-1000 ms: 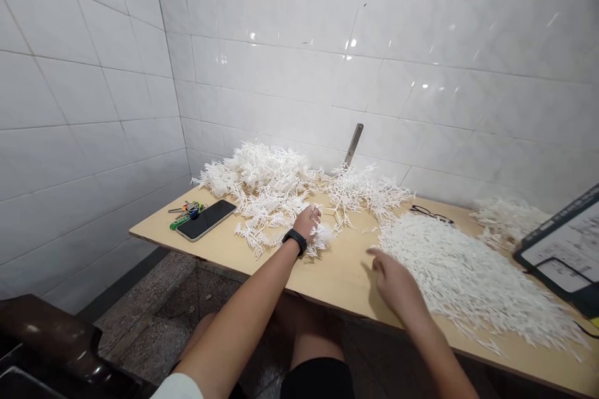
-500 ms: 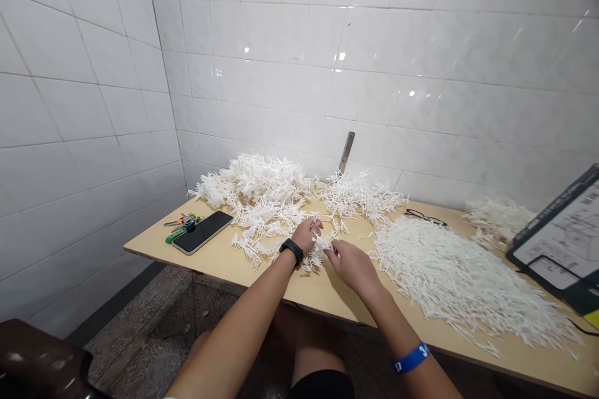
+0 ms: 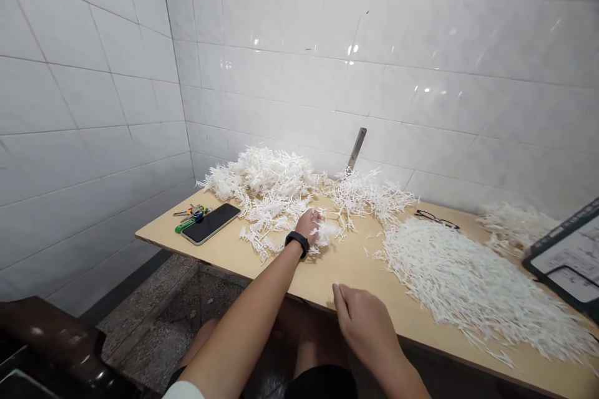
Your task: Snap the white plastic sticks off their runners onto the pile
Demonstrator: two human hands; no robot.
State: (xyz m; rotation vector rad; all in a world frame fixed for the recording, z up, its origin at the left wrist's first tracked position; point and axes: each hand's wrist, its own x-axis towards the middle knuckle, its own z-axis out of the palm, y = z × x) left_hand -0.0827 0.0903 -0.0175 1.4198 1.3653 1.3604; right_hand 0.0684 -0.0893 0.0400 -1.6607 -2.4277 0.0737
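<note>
My left hand (image 3: 309, 227), with a black band at the wrist, is closed on a cluster of white branched pieces (image 3: 326, 234) above the table's middle. Nearer the front edge is my right hand (image 3: 367, 323), its fingers curled and its thumb beside them; whether anything is between them is hidden. Beyond my left hand lies a large tangled heap of white branched pieces (image 3: 271, 177). A smaller tangle (image 3: 369, 194) is to its right. On the right side spreads a wide pile of loose white sticks (image 3: 482, 280).
On the wooden table (image 3: 219, 254) lie a phone (image 3: 211, 224) and keys (image 3: 196, 212) at the left. Glasses (image 3: 437, 219) rest behind the stick pile. A metal strip (image 3: 357, 148) stands by the wall. A dark-framed panel (image 3: 571, 255) is tilted at the right edge.
My right hand has moved away from the cluster, toward the front edge and me. My left hand still holds the cluster. The view has shifted slightly.
</note>
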